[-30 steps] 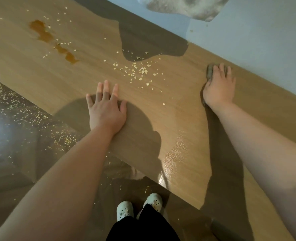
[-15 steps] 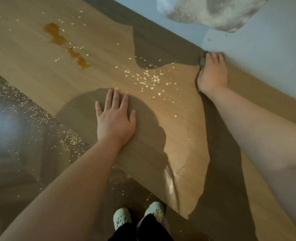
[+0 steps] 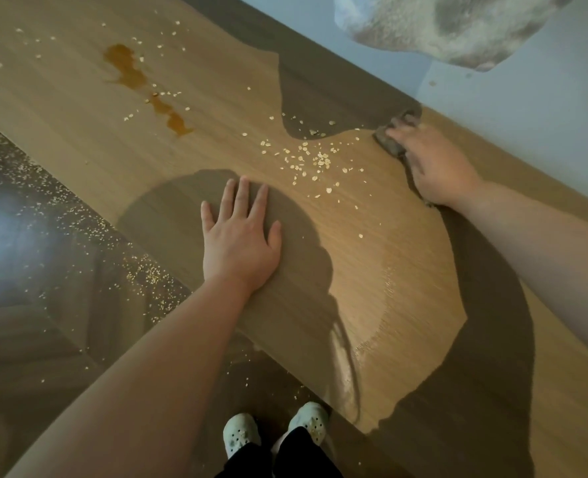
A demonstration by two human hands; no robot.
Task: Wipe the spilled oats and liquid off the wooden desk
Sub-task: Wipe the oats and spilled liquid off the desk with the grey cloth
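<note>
The wooden desk (image 3: pixel 372 270) runs diagonally across the view. A patch of spilled oats (image 3: pixel 308 160) lies mid-desk, and a brown liquid trail (image 3: pixel 141 84) stretches at the upper left with stray oats around it. My left hand (image 3: pixel 239 239) rests flat on the desk near its front edge, fingers straight. My right hand (image 3: pixel 435 163) presses a dark cloth (image 3: pixel 389 141) onto the desk near the wall, just right of the oat patch; most of the cloth is hidden under the hand.
A pale wall (image 3: pixel 527 108) borders the desk's far edge, with a rough peeled patch (image 3: pixel 441 25) above. Many oats (image 3: pixel 147 274) lie scattered on the glossy floor left of the desk. My feet in light clogs (image 3: pixel 275 432) stand at the desk's front edge.
My right hand with the cloth slid toward the wall, then left toward the oat patch. My left hand stayed flat on the desk.
</note>
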